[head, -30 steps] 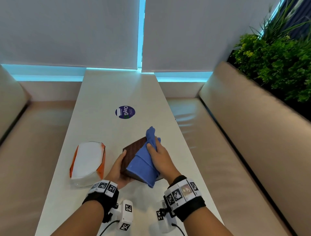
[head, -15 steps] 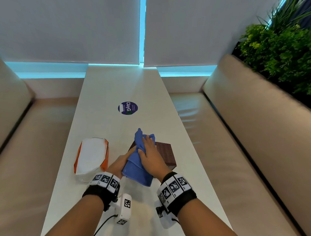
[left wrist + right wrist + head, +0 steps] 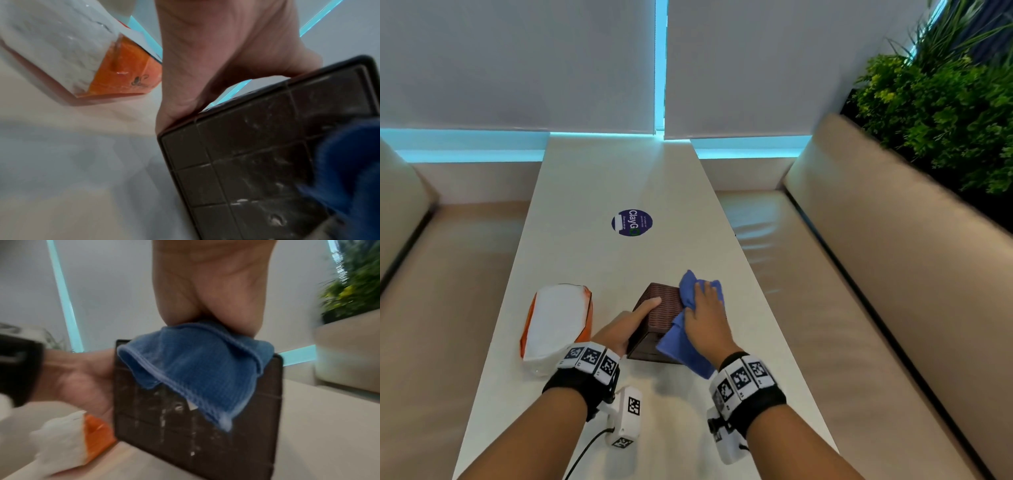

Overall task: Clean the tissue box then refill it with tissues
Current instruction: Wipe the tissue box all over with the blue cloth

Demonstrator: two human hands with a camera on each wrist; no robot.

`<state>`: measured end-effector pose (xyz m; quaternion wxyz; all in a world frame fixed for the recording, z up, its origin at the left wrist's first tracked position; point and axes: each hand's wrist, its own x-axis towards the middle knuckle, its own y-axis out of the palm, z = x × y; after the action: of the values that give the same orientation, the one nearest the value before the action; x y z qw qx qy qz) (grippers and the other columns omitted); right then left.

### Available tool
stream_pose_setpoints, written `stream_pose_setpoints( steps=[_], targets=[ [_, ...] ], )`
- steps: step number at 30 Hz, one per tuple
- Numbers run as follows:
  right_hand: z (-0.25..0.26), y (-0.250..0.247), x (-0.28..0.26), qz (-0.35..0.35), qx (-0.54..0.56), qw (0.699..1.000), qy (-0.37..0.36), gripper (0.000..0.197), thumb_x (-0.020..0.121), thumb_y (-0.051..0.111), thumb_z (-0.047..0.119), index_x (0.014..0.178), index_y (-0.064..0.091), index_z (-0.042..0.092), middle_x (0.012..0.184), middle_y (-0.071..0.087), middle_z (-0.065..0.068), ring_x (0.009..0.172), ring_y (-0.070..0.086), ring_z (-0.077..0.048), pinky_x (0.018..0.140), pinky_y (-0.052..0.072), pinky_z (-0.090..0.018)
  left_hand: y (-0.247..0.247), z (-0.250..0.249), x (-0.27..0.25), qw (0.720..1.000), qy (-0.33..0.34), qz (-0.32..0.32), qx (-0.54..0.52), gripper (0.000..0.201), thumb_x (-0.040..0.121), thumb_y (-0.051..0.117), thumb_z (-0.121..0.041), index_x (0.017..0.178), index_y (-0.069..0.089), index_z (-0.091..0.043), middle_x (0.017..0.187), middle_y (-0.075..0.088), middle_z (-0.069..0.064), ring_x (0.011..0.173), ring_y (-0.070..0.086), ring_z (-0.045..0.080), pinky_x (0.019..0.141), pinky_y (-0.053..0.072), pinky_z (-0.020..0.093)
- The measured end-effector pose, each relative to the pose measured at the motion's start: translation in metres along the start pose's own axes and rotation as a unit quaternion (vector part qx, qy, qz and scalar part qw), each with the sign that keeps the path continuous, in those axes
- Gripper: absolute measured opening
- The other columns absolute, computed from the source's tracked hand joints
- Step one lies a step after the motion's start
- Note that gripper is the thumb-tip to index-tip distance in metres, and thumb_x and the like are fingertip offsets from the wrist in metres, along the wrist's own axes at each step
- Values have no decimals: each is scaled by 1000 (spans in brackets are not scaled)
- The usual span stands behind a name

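Right at the near middle of the long pale table [image 3: 599, 192] sits the dark brown ribbed tissue box [image 3: 659, 310], tipped on its side so that its gridded, scuffed base [image 3: 257, 162] faces the person; white smears and scratches mark that base in both wrist views. Against the box's left side lies the left hand [image 3: 625, 327], thumb stretched along the top face and palm cupped round the left edge, gripping it steady; its other fingers are hidden behind the box. Over the right half of the box lies the blue microfibre cloth [image 3: 685, 337], folded and drooping down past the near edge. On top of the cloth the right hand [image 3: 705, 318] presses with fingers laid flat and close together, pushing the fabric onto the box's upper face; the right wrist view shows the cloth [image 3: 197, 363] bunched under the heel of that hand and hanging across the base. Just left of the box, apart from it, a soft plastic pack of white tissues with orange ends [image 3: 556, 323] lies flat on the table. Further up the tabletop a round dark blue sticker [image 3: 632, 222] is stuck down. Beige padded benches [image 3: 876, 274] flank the table, and green leafy plants [image 3: 941, 113] stand behind the right one
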<state>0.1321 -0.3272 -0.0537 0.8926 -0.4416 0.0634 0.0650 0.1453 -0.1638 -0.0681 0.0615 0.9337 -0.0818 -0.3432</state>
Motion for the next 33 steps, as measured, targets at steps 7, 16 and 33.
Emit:
stream_pose_setpoints(
  steps=[7,16,33],
  targets=[
    [-14,2,-8,-14,21,997,-73,48,102,30,29,149,21,27,161,7,-1,149,-1,-15,120,2,-35,-3,6,6,1000,16,-24,-2,38,88,59,-40,101,70,-6,83,76,7,71,71,17,60,53,24],
    [13,17,-2,-43,-59,996,-43,48,102,25,22,149,20,14,159,16,-10,147,11,-25,121,10,-39,-3,17,3,998,27,-48,-10,46,84,62,-45,104,70,-4,98,74,18,96,69,32,94,52,42],
    [-51,-12,6,12,451,890,69,44,100,43,23,143,38,21,139,51,2,125,50,-18,110,38,-38,-6,19,7,997,22,-25,-72,40,88,54,-45,107,67,-12,87,75,4,87,68,20,73,51,32]
  ],
)
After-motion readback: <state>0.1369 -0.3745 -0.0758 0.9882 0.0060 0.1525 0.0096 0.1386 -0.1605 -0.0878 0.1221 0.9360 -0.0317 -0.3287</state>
